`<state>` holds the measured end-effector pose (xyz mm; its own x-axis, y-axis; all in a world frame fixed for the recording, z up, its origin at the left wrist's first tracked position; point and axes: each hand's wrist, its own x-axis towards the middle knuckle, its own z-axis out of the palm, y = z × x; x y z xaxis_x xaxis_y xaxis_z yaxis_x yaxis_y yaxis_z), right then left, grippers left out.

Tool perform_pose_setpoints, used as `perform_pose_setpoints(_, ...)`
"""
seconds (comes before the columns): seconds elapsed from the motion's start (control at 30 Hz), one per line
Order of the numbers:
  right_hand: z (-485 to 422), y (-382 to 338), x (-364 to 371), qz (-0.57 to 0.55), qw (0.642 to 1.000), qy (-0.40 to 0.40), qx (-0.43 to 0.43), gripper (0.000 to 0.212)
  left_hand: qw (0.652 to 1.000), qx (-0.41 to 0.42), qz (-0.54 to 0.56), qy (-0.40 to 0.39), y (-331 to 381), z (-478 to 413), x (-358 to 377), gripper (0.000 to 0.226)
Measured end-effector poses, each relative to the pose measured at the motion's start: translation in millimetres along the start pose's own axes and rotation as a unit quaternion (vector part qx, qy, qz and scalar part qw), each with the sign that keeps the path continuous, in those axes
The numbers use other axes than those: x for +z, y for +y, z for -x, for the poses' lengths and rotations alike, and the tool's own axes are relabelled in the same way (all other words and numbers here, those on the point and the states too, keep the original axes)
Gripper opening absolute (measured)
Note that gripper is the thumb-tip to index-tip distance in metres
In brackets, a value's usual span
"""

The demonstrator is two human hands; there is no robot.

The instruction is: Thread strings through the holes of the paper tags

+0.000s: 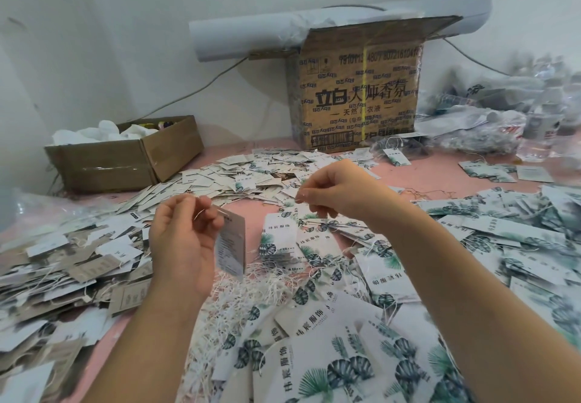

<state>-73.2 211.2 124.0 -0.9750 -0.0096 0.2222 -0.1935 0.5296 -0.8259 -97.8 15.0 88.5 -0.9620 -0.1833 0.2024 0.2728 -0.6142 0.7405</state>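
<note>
My left hand (182,239) pinches the top of a paper tag (231,247) that hangs upright above the table, its printed side towards me. A thin string loop shows at the tag's top near my left fingertips. My right hand (339,192) is raised to the right of it, with fingertips pinched together, apparently on a thin string that is barely visible. A tangle of white strings (248,286) lies on the pink table (248,211) below the tag. Leaf-printed tags (330,349) are heaped in front and to the right.
Plain tags lie piled at the left (63,264) and across the middle (251,170). A small open cardboard box (125,157) stands at the back left. A large printed carton (358,88) is at the back with a paper roll (245,34) on it. Plastic bags (503,113) fill the back right.
</note>
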Motion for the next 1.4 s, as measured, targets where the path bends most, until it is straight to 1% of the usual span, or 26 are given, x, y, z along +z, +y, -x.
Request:
perform_pose_setpoints(0.07, 0.5, 0.4, -0.7, -0.025, 1.000, 0.005, -0.012, 0.018, 1.000, 0.007, -0.028, -0.008, -0.5, 0.4, -0.6, 0.015)
perform_pose_setpoints(0.13, 1.6, -0.7, 0.0, -0.069, 0.997, 0.011, -0.040, 0.022, 0.997, 0.014, -0.071, -0.031, -1.5, 1.8, -0.9, 0.012)
perform_pose_setpoints(0.23, 3.3, -5.0, 4.1, -0.122, 0.990, 0.021, -0.073, 0.017, 0.989, 0.027, -0.119, -0.080, -3.7, 5.1, 0.2, 0.009)
perform_pose_setpoints(0.3, 4.1, -8.8, 9.1, -0.114, 0.989, 0.022, -0.087, 0.013, 0.982, 0.035, -0.141, -0.117, -5.3, 8.2, 2.7, 0.011)
perform_pose_setpoints(0.4, 5.9, -14.5, 17.7, -0.067, 0.991, 0.018, -0.112, 0.013, 0.970, 0.040, -0.168, -0.172, -7.2, 12.6, 5.8, 0.012)
perform_pose_setpoints(0.53, 7.8, -18.9, 25.6, -0.032, 0.991, 0.012, -0.131, 0.015, 0.952, 0.051, -0.212, -0.214, -9.5, 17.6, 8.8, 0.013)
perform_pose_setpoints(0.7, 8.3, -20.7, 26.7, 0.006, 0.992, 0.001, -0.129, 0.014, 0.943, 0.065, -0.231, -0.229, -10.9, 20.5, 10.2, 0.015)
perform_pose_setpoints(0.87, 8.1, -20.1, 26.5, 0.004, 0.993, -0.004, -0.121, 0.011, 0.937, 0.076, -0.242, -0.242, -10.5, 21.6, 10.0, 0.016)
perform_pose_setpoints(1.0, 7.8, -18.3, 26.5, -0.035, 0.992, -0.006, -0.120, 0.006, 0.925, 0.090, -0.264, -0.257, -10.9, 22.3, 9.5, 0.016)
perform_pose_setpoints(1.2, 6.9, -16.1, 26.0, -0.084, 0.990, -0.026, -0.106, 0.012, 0.922, 0.099, -0.270, -0.261, -12.7, 22.9, 9.9, 0.017)
perform_pose_setpoints(1.33, 7.1, -14.5, 25.5, -0.145, 0.986, -0.020, -0.085, 0.010, 0.917, 0.107, -0.280, -0.261, -12.7, 23.0, 9.3, 0.018)
perform_pose_setpoints(1.4, 7.5, -14.1, 24.6, -0.154, 0.984, -0.021, -0.084, 0.008, 0.916, 0.108, -0.283, -0.262, -12.5, 22.8, 9.4, 0.018)
